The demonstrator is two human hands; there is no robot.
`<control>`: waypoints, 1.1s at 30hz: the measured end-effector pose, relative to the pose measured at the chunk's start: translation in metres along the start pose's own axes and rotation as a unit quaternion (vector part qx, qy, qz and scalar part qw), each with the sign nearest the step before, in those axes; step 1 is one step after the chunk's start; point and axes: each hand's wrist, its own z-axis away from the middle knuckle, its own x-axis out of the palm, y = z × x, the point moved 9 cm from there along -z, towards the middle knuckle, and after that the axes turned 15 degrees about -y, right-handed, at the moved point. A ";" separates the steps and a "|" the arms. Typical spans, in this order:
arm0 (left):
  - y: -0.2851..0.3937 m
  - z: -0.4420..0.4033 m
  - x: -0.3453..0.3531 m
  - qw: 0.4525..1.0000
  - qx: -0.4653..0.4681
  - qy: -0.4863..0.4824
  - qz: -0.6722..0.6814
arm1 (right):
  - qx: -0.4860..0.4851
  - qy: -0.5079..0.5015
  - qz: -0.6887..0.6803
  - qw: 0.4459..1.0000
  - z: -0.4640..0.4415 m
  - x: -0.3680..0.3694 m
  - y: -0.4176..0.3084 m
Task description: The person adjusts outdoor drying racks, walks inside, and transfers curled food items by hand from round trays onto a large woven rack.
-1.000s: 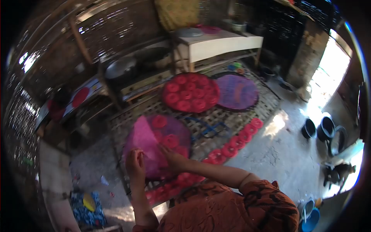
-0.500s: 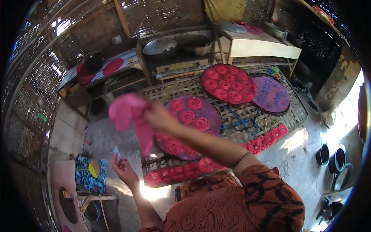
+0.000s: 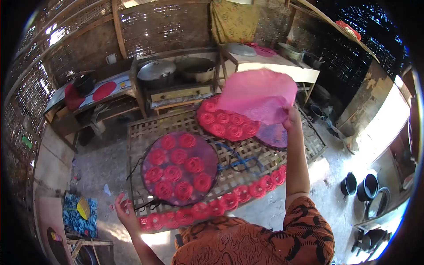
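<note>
My right hand (image 3: pixel 290 119) grips the edge of a pink cloth (image 3: pixel 260 93), which is spread in the air over a round tray of red coils (image 3: pixel 227 119) and part of a purple round tray (image 3: pixel 274 134). Low at the left, my left hand (image 3: pixel 126 212) is raised with its fingers apart, beside the end of a row of red rings (image 3: pixel 229 202) along the front edge of the woven bamboo platform (image 3: pixel 141 132). Several red coils lie on another purple round tray (image 3: pixel 180 168) nearer to me.
Blue straps (image 3: pixel 240 162) lie on the platform. Behind it are a lidded pot (image 3: pixel 157 70), a wide pan (image 3: pixel 198 70) and a white-fronted table (image 3: pixel 247 66). A low table (image 3: pixel 119 84) stands at the left. Black buckets (image 3: pixel 368 187) stand at the right.
The pink cloth in my right hand has swung from the left side to the back right and opened out. The near tray of coils is now uncovered. My left hand remains low at the left.
</note>
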 end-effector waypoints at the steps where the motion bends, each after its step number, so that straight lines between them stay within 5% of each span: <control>1: 0.002 -0.003 0.009 1.000 0.001 -0.006 -0.009 | 0.029 0.038 0.001 0.999 -0.003 -0.042 0.000; 5: 0.014 -0.020 0.059 0.998 0.023 -0.058 0.014 | 0.019 0.182 0.036 0.983 -0.011 -0.235 0.019; 7: 0.047 -0.021 0.087 0.997 0.005 -0.067 0.025 | 0.017 0.291 0.143 0.946 0.021 -0.271 0.009; 11: 0.067 -0.021 0.127 0.993 0.013 -0.091 -0.069 | 0.070 0.255 0.188 0.946 0.013 -0.410 0.049; 14: 0.068 -0.013 0.146 0.991 -0.002 -0.099 -0.091 | 0.050 0.206 0.221 0.952 0.006 -0.423 0.057; 16: 0.076 -0.008 0.152 0.988 -0.013 -0.105 -0.111 | 0.058 0.199 0.384 0.900 -0.002 -0.377 0.025; 20: 0.092 0.001 0.156 0.990 0.006 -0.078 -0.118 | 0.036 0.184 0.496 0.848 -0.036 -0.370 -0.014; 22: 0.093 0.007 0.154 0.989 -0.004 -0.070 -0.132 | 0.081 0.216 0.699 0.677 -0.062 -0.400 -0.021; 23: 0.092 0.011 0.152 0.987 -0.010 -0.067 -0.142 | 0.081 0.203 0.698 0.682 -0.062 -0.377 -0.016; 25: 0.085 0.017 0.148 0.991 -0.016 -0.037 -0.130 | 0.013 0.337 0.822 0.460 -0.030 -0.277 -0.049; 26: 0.084 0.020 0.151 0.992 -0.018 -0.045 -0.119 | 0.011 0.314 0.824 0.471 -0.031 -0.242 -0.043; 28: 0.086 0.023 0.160 0.989 -0.026 -0.079 -0.122 | -0.158 0.095 0.774 0.606 -0.035 -0.155 -0.005; 30: 0.084 0.018 0.178 0.973 -0.009 -0.136 -0.186 | -0.265 -0.191 0.756 0.567 -0.015 -0.062 0.077; 31: 0.078 0.015 0.188 0.957 0.018 -0.164 -0.237 | -0.174 -0.194 0.698 0.667 0.007 -0.018 0.104; 32: 0.070 0.009 0.192 0.957 0.013 -0.160 -0.242 | -0.110 -0.319 0.569 0.750 0.031 0.014 0.140; 33: 0.067 0.003 0.201 0.943 0.035 -0.178 -0.279 | -0.105 -0.383 0.553 0.732 0.060 0.061 0.167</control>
